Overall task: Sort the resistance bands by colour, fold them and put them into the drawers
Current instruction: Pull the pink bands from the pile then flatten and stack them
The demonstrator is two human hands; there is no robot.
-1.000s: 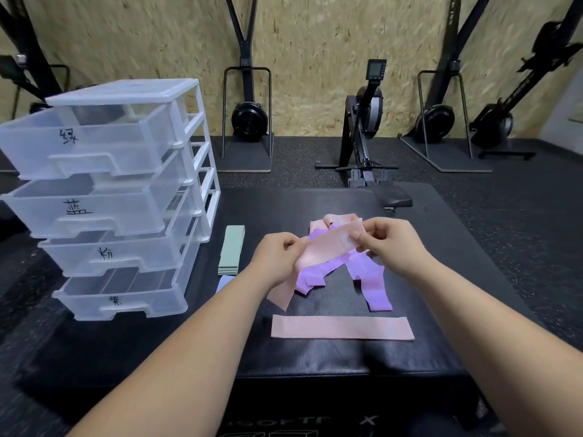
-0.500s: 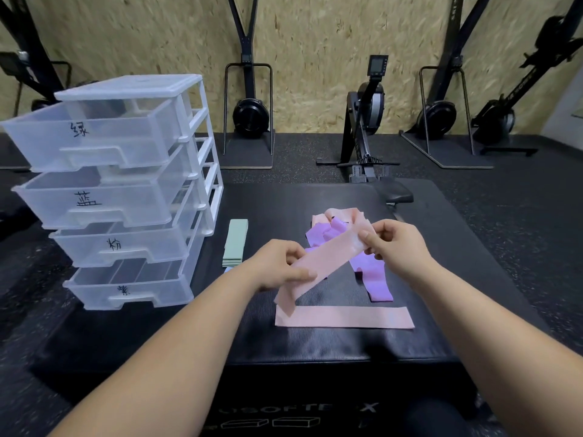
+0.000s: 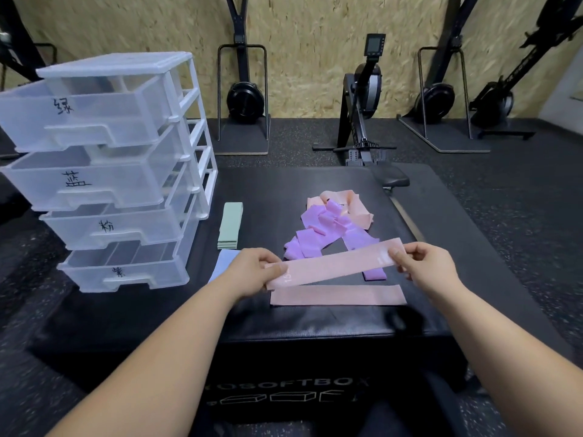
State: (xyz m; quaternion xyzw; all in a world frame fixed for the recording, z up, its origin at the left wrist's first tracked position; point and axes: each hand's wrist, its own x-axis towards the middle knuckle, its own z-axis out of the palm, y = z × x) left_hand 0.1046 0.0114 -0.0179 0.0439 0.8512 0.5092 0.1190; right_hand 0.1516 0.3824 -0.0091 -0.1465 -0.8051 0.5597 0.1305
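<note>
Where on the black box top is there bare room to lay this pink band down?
Bare: the strip between the green stack and the purple pile; the far box top behind both; the front-left corner before the drawer unit. Crowded: under the held pink band, where the flat pink band lies, and the tangled pile.

Most of the blue band (image 3: 224, 263) is hidden behind the left hand (image 3: 252, 269). Only a bit shows just past the knuckles. The pink band (image 3: 334, 266), held between both hands, covers the left fingers under it, so only the thumb shows on top. It also hides the middle of a purple band (image 3: 358, 242), whose end peeks out below, near the right hand (image 3: 422, 266). The white marks on the pink band by each thumb are too blurry to read. Both arms are cut off at the bottom edge. The drawer unit (image 3: 110, 171) is cut off at the left edge.
</note>
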